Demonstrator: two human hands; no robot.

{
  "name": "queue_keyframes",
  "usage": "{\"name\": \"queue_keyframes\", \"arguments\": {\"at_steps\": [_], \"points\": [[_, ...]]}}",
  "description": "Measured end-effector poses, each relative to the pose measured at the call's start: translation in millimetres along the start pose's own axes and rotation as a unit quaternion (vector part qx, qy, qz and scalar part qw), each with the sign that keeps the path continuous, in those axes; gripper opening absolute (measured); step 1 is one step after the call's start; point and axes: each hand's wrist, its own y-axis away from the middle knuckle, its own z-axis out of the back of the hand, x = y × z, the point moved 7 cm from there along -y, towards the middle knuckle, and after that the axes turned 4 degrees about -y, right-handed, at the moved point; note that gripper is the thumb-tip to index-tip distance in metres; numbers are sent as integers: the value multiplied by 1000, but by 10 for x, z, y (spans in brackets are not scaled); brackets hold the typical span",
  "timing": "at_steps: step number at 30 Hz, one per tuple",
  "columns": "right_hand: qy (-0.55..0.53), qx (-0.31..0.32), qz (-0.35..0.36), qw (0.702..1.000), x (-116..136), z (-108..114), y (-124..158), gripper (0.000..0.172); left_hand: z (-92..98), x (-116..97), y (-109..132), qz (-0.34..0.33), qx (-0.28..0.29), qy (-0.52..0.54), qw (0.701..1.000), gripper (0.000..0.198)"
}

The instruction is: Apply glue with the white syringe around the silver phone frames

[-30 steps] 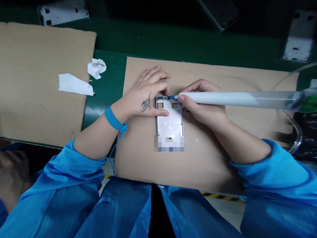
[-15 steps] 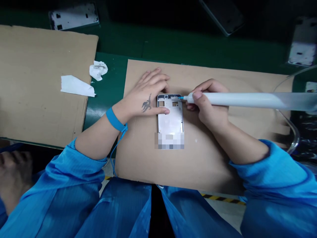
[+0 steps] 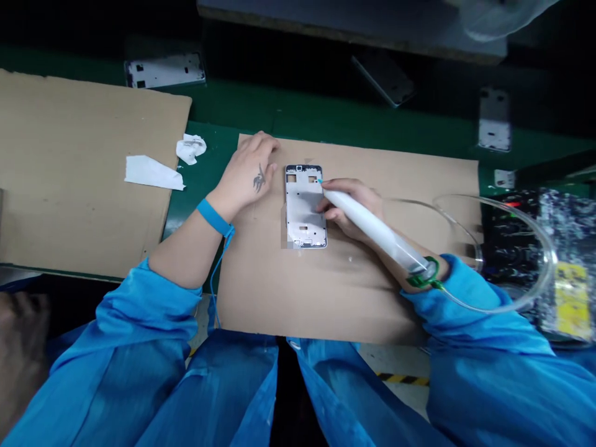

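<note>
The left hand (image 3: 249, 171) has come off the phone frame (image 3: 300, 208), lying loosely relaxed beside it; the right hand (image 3: 365, 198) grips the white syringe (image 3: 379, 231), now slanting diagonally

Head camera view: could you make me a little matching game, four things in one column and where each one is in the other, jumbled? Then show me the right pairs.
1. Phone frame nearest the hands
2. Dispensing syringe
3. Blue wrist strap
4. Crumpled tissue

A. Around the left wrist
B. Mostly on the green tabletop
C. Held in the right hand
D. Lying on the right-side cardboard sheet

Right pairs: 1-D, 2-C, 3-A, 4-B
</note>
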Motion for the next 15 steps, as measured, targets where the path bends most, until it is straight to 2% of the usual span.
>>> {"name": "queue_keyframes", "arguments": {"at_steps": [3, 6, 9, 12, 15], "points": [[73, 32, 10, 997, 43, -22, -87, 77, 36, 3, -15, 19, -2, -3, 1000, 52], [152, -20, -20, 988, -40, 144, -346, 72, 88, 20, -27, 31, -1, -7, 999, 62], [209, -66, -57, 974, -241, 384, -768, 58, 107, 36, -32, 25, 14, -6, 1000, 74], [225, -89, -104, 965, -534, 661, -1192, 58, 115, 57, -21, 25, 27, -8, 999, 73], [239, -185, -200, 932, -846, 1136, -1341, 60, 134, 64, 3, 30, 30, -15, 999, 66]]}}
